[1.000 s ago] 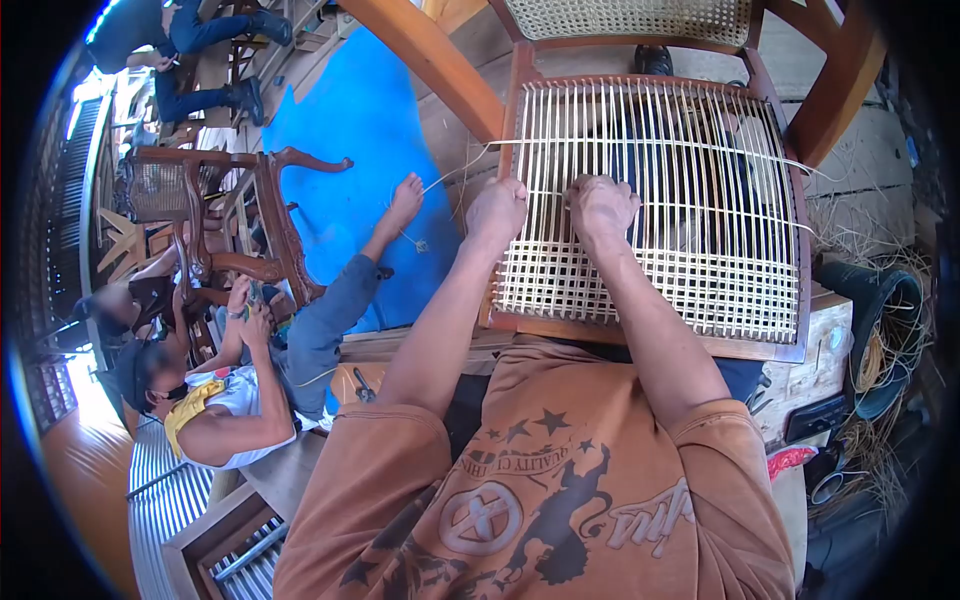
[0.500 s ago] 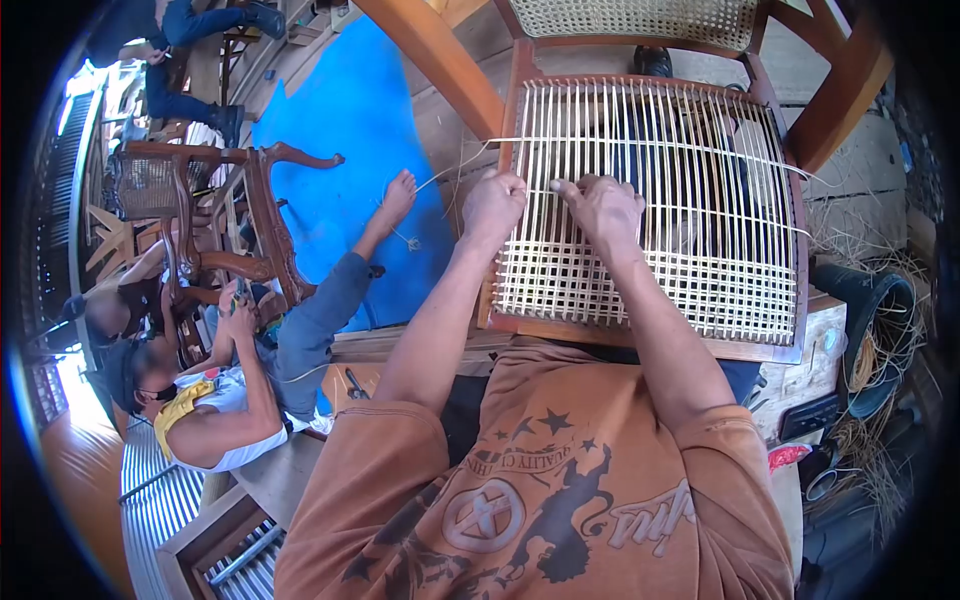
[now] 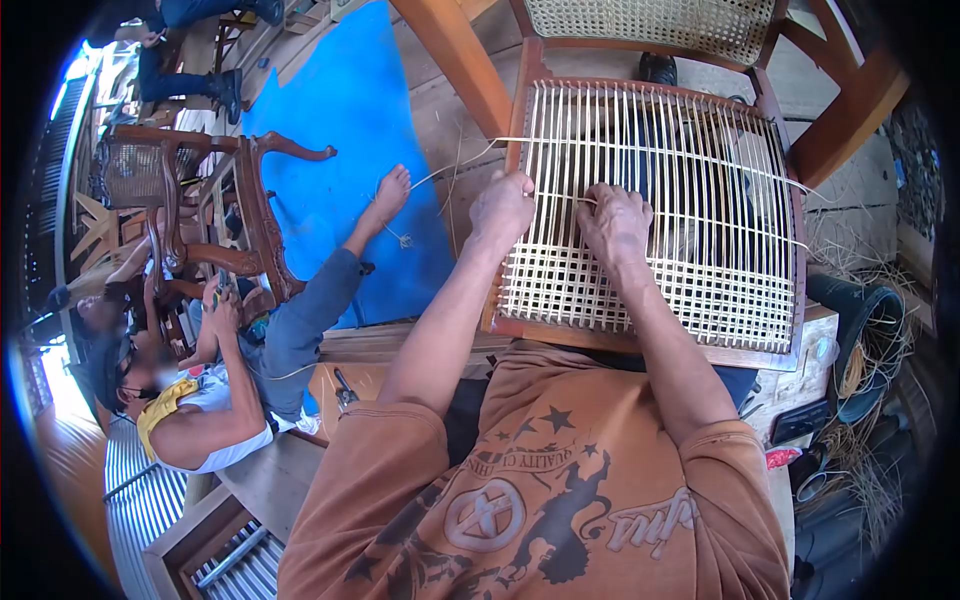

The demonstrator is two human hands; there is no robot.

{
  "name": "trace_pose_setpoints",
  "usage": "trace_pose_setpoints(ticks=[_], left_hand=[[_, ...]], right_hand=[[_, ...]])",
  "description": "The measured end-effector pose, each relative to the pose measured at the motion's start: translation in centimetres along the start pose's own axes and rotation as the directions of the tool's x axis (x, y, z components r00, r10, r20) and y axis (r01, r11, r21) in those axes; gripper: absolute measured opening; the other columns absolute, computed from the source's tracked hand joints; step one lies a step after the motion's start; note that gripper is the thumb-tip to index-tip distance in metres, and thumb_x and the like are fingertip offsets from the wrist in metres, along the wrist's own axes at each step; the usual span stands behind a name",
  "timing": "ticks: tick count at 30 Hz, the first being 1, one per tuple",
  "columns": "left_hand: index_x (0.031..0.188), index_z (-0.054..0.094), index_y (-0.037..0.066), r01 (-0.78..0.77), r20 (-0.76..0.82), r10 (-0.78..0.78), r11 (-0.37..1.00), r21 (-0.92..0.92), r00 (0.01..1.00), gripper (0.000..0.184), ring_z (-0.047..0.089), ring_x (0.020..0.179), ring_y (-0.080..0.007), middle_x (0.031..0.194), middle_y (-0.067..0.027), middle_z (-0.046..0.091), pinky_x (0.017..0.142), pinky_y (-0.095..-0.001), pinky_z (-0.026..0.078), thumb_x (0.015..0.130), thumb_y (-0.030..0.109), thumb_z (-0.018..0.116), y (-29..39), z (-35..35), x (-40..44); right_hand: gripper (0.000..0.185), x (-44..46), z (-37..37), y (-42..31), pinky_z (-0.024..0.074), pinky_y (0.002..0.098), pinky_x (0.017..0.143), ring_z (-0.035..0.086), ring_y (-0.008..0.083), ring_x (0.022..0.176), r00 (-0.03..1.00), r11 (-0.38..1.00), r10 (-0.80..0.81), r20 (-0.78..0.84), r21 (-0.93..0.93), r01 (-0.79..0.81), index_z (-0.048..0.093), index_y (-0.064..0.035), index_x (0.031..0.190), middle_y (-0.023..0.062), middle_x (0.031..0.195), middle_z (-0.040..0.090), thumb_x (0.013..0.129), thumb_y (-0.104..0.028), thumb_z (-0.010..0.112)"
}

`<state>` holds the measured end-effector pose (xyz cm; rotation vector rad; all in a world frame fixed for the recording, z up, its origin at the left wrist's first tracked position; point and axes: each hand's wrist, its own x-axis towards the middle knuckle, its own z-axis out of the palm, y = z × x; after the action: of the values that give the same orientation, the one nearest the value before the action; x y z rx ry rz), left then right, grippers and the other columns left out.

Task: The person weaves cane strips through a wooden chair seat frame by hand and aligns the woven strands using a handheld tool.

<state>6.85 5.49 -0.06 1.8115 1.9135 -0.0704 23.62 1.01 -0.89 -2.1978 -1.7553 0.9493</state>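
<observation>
A wooden chair seat frame (image 3: pixel 518 160) lies before me, strung with pale cane strands (image 3: pixel 690 185). Near my body the strands cross in a tight woven grid (image 3: pixel 650 290); farther off, the few cross strands are spaced apart. My left hand (image 3: pixel 502 208) is closed at the frame's left edge, around the end of a cross strand. Over the strands left of the seat's middle, my right hand (image 3: pixel 614 222) has its thumb and fingers pinched on a cross strand. The chair's caned back (image 3: pixel 650 25) is beyond the seat.
At left a co-worker (image 3: pixel 215 400) sits beside a carved wooden chair (image 3: pixel 260 215), one bare foot on a blue sheet (image 3: pixel 350 110). Another person's legs show at top left. A dark bucket (image 3: pixel 868 350) with cane scraps stands at right, near a black case (image 3: pixel 800 422).
My right hand has shifted slightly right along the cross strand, its thumb drawn in from being spread. The view has turned a little, so the surroundings at left sit farther left.
</observation>
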Motion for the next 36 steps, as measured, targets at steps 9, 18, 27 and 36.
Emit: trace_pose_setpoints(ticks=[9, 18, 27, 36], left_hand=[[0.104, 0.071, 0.012, -0.069, -0.026, 0.067, 0.992, -0.102, 0.997, 0.020, 0.064, 0.094, -0.0290, 0.104, -0.0111, 0.063, 0.084, -0.0409, 0.049, 0.087, 0.016, 0.062, -0.9, 0.8, 0.2], [0.084, 0.061, 0.008, -0.081, -0.217, 0.102, 0.991, 0.105, 0.971, 0.007, 0.061, 0.084, -0.0362, 0.092, -0.0153, 0.058, 0.075, -0.0444, 0.049, 0.079, 0.012, 0.058, -3.1, -0.2, 0.4], [0.087, 0.059, 0.004, -0.360, -0.488, 0.399, 0.916, 0.176, 0.776, 0.005, 0.062, 0.083, -0.0324, 0.094, -0.0144, 0.058, 0.072, -0.0427, 0.051, 0.087, 0.007, 0.055, -13.5, -6.7, 0.1], [0.089, 0.063, 0.007, -0.202, -0.318, 0.178, 0.978, -0.045, 0.931, 0.007, 0.061, 0.089, -0.0343, 0.096, -0.0149, 0.059, 0.077, -0.0430, 0.049, 0.085, 0.013, 0.061, -3.7, -2.3, -2.1]], right_hand=[[0.024, 0.0, 0.3, 0.4, 0.0376, 0.0466, 0.096, 0.057, 0.0290, 0.101, 0.997, 0.999, -0.048, -0.061, 0.010, 0.048, 0.066, -0.0109, 0.102, 0.0095, 0.102, 0.066, 0.087, -0.029, 0.061], [0.011, -0.7, 1.7, 1.4, 0.0373, 0.0476, 0.097, 0.057, 0.0271, 0.100, 0.967, 0.982, -0.187, -0.172, -0.065, 0.178, 0.065, -0.0110, 0.092, 0.0094, 0.097, 0.063, 0.085, -0.008, 0.056], [0.024, 1.7, 0.7, -6.1, 0.0459, 0.0426, 0.090, 0.059, 0.0357, 0.099, 0.951, 0.861, -0.261, -0.167, 0.405, 0.308, 0.066, -0.0025, 0.101, 0.0178, 0.100, 0.065, 0.090, -0.022, 0.059], [0.026, 4.1, 0.5, -4.5, 0.0543, 0.0389, 0.073, 0.068, 0.0317, 0.076, 0.976, 0.940, -0.188, 0.109, 0.309, 0.147, 0.069, -0.0047, 0.093, 0.0182, 0.084, 0.069, 0.089, -0.028, 0.059]])
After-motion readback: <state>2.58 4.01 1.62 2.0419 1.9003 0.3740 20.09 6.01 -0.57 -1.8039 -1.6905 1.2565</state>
